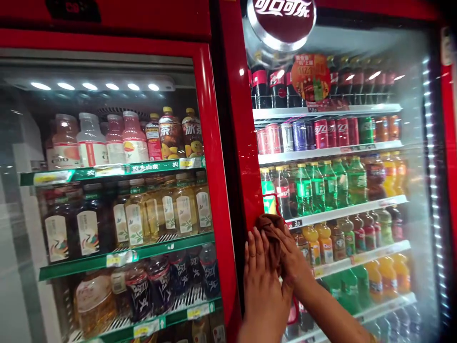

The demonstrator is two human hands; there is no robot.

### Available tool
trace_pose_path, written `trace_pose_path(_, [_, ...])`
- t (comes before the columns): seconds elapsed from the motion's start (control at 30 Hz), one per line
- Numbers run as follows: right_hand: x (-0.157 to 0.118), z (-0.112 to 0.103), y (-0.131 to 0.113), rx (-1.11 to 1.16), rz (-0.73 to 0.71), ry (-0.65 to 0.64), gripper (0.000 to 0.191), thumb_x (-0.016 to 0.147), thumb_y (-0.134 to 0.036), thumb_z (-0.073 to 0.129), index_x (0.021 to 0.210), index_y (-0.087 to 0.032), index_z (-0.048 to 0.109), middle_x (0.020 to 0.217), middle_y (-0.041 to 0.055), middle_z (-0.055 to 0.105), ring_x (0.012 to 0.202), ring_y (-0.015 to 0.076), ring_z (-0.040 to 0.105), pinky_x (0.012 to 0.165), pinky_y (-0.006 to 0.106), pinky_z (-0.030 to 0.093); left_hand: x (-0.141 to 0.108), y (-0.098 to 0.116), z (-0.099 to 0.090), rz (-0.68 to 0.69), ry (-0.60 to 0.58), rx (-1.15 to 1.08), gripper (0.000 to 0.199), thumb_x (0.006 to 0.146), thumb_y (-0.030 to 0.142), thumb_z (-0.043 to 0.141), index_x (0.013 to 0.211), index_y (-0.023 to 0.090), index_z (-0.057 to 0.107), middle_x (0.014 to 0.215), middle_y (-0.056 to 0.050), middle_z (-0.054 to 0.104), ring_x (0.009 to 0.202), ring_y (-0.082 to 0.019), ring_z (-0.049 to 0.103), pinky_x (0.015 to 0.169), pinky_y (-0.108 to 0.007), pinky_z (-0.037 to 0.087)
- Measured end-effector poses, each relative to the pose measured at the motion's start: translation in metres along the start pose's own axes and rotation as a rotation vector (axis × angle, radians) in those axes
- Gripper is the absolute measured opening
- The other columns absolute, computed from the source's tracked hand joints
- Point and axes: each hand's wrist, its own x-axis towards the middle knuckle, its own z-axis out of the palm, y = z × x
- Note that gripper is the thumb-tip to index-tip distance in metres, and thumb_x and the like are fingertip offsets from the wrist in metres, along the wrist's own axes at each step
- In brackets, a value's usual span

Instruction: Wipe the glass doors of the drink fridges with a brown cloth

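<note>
One bare left hand (266,283) presents fingers nearly straight and slightly spread, tips at a bunched brown fabric cloth (268,225); whether they grip it cannot be told. The bare right hand (293,259), fingers partly bent, has hold of the cloth. The cloth lies against the glossy red door frame (246,190) of a glass-fronted drinks cooler. Behind the glass, white-edged shelves (346,213) carry green plastic bottles (323,186). Alongside stands a second red-framed cooler (210,119) with green-edged shelves (85,265).
</note>
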Motion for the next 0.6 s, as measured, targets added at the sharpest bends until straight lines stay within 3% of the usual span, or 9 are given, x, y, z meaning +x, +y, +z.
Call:
trace_pose_path(0.17, [-0.006, 0.012, 0.009, 0.099, -0.014, 0.027, 0.075, 0.101, -0.024, 0.050, 0.166, -0.044, 0.018, 0.153, 0.0017, 0.060, 0.142, 0.0257, 0.056, 0.111, 0.047, 0.060, 0.002, 0.015, 0.007, -0.077, 0.034, 0.125, 0.091, 0.100, 0.052, 0.054, 0.168, 0.011, 0.010, 0.175, -0.021, 0.017, 0.162, -0.039, 0.020, 0.124, -0.057, 0.042])
trace_pose_path(0.33, [-0.001, -0.001, 0.005, 0.286, 0.002, -0.008, 0.071, 0.100, -0.025, 0.053, 0.162, -0.048, 0.028, 0.162, -0.0018, 0.050, 0.154, 0.0275, 0.040, 0.123, 0.051, 0.049, 0.006, 0.032, 0.012, -0.189, 0.065, 0.191, 0.087, 0.100, 0.050, 0.055, 0.168, 0.010, 0.019, 0.175, -0.019, 0.018, 0.163, -0.038, 0.018, 0.127, -0.055, 0.037])
trace_pose_path(0.5, [0.006, -0.013, 0.013, 0.448, 0.030, -0.072, 0.057, 0.102, -0.031, 0.053, 0.157, -0.043, 0.044, 0.162, -0.0003, 0.049, 0.158, 0.0258, 0.035, 0.127, 0.051, 0.042, 0.014, 0.047, 0.015, -0.194, 0.086, 0.274, 0.085, 0.102, 0.045, 0.052, 0.166, 0.003, 0.016, 0.173, -0.023, 0.023, 0.162, -0.038, 0.019, 0.128, -0.058, 0.034])
trace_pose_path(0.6, [0.012, -0.020, 0.035, 0.420, -0.093, -0.054, 0.053, 0.104, -0.031, 0.049, 0.157, -0.037, 0.046, 0.159, 0.0019, 0.053, 0.158, 0.0235, 0.034, 0.130, 0.047, 0.038, 0.018, 0.061, 0.019, -0.202, 0.096, 0.352, 0.089, 0.103, 0.045, 0.052, 0.166, 0.002, 0.006, 0.172, -0.025, 0.022, 0.163, -0.037, 0.017, 0.130, -0.058, 0.031])
